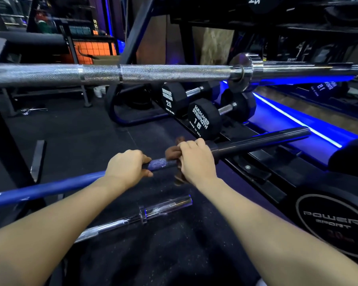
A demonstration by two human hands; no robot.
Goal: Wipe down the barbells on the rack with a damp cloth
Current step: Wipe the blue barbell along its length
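Silver barbell (153, 74): upper level, knurled steel, chrome sleeve at right. Judged heavy, rigid; not being handled.

Blue barbell (50, 187): middle level, blue shaft, dark sleeve toward right, pale scuffs between hands. Judged heavy, stiff, smooth; steady by shaft, not sleeve.

Third barbell (132, 218): lowest, chrome, white smears.

Left hand (125, 167): wrapped round blue shaft, bracing it.

Right hand (196, 159): clenched over brown cloth (172, 151), pressing it onto shaft just before sleeve collar. Cloth soft, bunched, tail hanging below; judged light.
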